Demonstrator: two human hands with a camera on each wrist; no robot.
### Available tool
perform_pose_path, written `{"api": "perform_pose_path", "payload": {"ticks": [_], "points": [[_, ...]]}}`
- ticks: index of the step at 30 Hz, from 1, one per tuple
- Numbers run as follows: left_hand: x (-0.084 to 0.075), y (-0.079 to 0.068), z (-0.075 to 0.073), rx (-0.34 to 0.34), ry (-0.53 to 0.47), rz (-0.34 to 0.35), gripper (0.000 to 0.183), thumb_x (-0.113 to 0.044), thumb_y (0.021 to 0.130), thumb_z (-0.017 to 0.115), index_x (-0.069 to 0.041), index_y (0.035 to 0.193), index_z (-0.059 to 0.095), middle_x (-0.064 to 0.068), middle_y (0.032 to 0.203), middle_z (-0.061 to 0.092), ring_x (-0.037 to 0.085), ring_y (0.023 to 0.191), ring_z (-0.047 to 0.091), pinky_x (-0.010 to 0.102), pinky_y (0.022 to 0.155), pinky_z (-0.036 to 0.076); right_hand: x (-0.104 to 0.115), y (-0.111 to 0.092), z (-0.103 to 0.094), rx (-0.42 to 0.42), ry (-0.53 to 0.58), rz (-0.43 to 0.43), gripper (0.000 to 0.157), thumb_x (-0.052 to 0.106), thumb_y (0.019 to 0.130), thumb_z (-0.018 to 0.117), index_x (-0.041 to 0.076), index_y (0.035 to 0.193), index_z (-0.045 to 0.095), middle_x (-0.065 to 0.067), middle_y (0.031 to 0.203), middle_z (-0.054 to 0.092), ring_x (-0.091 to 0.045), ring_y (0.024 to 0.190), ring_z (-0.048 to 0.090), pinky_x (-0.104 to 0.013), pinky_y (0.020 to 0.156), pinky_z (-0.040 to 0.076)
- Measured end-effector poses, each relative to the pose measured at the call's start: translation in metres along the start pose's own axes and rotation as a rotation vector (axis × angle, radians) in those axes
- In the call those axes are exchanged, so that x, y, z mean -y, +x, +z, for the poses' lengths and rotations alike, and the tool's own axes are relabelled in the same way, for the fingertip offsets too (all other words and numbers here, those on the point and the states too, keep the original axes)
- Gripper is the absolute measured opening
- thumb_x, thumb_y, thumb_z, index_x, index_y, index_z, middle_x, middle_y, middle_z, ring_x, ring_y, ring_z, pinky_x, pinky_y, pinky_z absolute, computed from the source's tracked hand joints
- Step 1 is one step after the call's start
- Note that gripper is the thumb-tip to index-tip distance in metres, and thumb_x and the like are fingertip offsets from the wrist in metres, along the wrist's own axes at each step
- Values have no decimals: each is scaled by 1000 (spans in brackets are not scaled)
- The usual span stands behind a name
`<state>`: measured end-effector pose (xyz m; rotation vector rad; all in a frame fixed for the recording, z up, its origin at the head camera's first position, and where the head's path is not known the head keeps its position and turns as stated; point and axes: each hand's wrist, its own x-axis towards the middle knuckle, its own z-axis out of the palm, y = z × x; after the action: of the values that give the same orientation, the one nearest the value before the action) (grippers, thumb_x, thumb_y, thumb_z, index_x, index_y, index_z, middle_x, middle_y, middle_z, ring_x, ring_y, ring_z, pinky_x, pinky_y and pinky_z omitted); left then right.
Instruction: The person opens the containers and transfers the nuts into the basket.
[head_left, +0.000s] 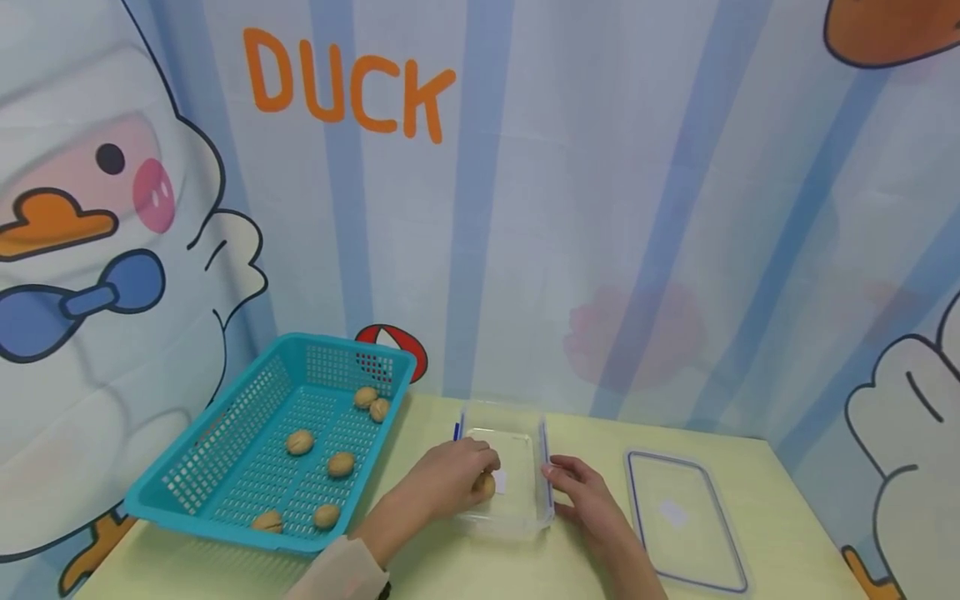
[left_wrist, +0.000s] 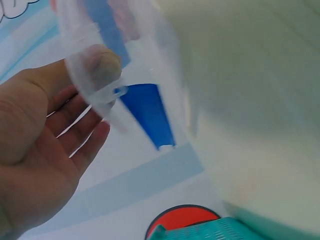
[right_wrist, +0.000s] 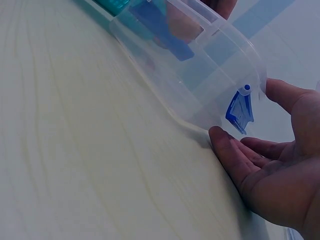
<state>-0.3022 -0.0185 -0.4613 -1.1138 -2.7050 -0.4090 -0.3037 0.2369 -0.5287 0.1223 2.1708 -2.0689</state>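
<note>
A walnut [head_left: 483, 487] is pinched in the curled fingers of my left hand [head_left: 450, 477], at the left side of a clear plastic container [head_left: 521, 523]. The left wrist view shows this hand [left_wrist: 45, 135] at the container's translucent wall, near a blue latch [left_wrist: 147, 112]; the walnut is hidden there. My right hand [head_left: 588, 500] touches the container's right side from outside. Its thumb and fairly straight fingers lie on either side of another blue latch [right_wrist: 240, 110] in the right wrist view. A white label [head_left: 500, 481] shows on the container's floor.
Left of the container stands a turquoise plastic basket [head_left: 240, 540] with several walnuts [head_left: 300, 442] spread inside. On the right, a clear lid [head_left: 686, 521] with a blue seal lies flat on the pale wood-grain table [head_left: 600, 433]. A printed duck curtain [head_left: 570, 208] hangs behind.
</note>
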Motion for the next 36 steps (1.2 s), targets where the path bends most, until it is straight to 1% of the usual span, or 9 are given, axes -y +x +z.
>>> {"api": "perform_pose_path", "payload": {"ticks": [2, 7, 12, 15, 18, 22, 26, 31, 36], "points": [[-4, -1, -7, -1, -11, -8, 14, -9, 94, 73, -11, 107, 77, -4, 99, 71, 8, 86, 62, 23, 73, 55, 0, 0, 0, 3, 4, -3, 62, 35, 104, 71, -5, 148, 51, -19, 138, 60, -34, 129, 58, -48, 98, 58], [-12, -3, -25, -7, -73, -23, 14, -15, 96, 78, -14, 110, 76, -6, 103, 71, 6, 86, 61, 26, 79, 58, 1, 0, -1, 17, 2, -11, 61, 33, 103, 71, -4, 148, 51, -20, 139, 60, -34, 130, 57, -48, 99, 58], [-17, -8, -41, -3, -112, -15, 22, -23, 95, 82, -14, 114, 74, -6, 108, 70, 7, 95, 65, 28, 88, 58, 3, 0, -1, 23, -3, -18, 60, 32, 104, 70, -4, 149, 50, -20, 139, 60, -35, 131, 57, -49, 101, 57], [-19, -12, -52, -8, -139, -8, 27, -24, 95, 83, -14, 118, 73, -5, 110, 69, 9, 100, 66, 29, 91, 58, 4, -1, 0, 21, -1, -13, 61, 32, 104, 70, -4, 149, 50, -20, 140, 59, -36, 132, 56, -49, 102, 57], [-20, -15, -64, -35, -163, 3, 30, -22, 95, 84, -13, 121, 72, -5, 111, 69, 10, 100, 66, 30, 92, 58, 5, -1, 0, 17, -6, -16, 62, 33, 104, 69, -5, 149, 49, -22, 140, 59, -38, 132, 56, -50, 102, 56], [-15, -22, -76, -86, -166, 18, 32, -17, 93, 84, -12, 122, 71, -4, 110, 69, 12, 99, 67, 30, 87, 59, 5, -1, 1, 13, -6, -9, 60, 31, 105, 69, -5, 149, 49, -22, 140, 59, -37, 131, 57, -49, 102, 57], [-6, -29, -82, -121, -192, 29, 33, -13, 93, 83, -10, 124, 70, -2, 110, 70, 15, 99, 67, 30, 86, 59, 4, -1, 2, 6, 4, 6, 59, 30, 104, 69, -5, 148, 51, -20, 138, 60, -35, 130, 57, -48, 101, 57], [2, -37, -85, -125, -244, 7, 34, -13, 94, 83, -9, 125, 69, -1, 114, 70, 15, 105, 68, 31, 92, 59, 4, -2, 1, 1, 1, 4, 61, 32, 104, 70, -5, 149, 50, -19, 139, 60, -36, 131, 57, -49, 102, 56], [10, -47, -88, -152, -222, 0, 35, -13, 93, 84, -10, 124, 70, -1, 114, 71, 16, 105, 69, 33, 91, 59, 3, -1, 1, 3, -1, 2, 61, 32, 104, 69, -5, 149, 50, -20, 139, 59, -36, 131, 56, -49, 102, 56]]}}
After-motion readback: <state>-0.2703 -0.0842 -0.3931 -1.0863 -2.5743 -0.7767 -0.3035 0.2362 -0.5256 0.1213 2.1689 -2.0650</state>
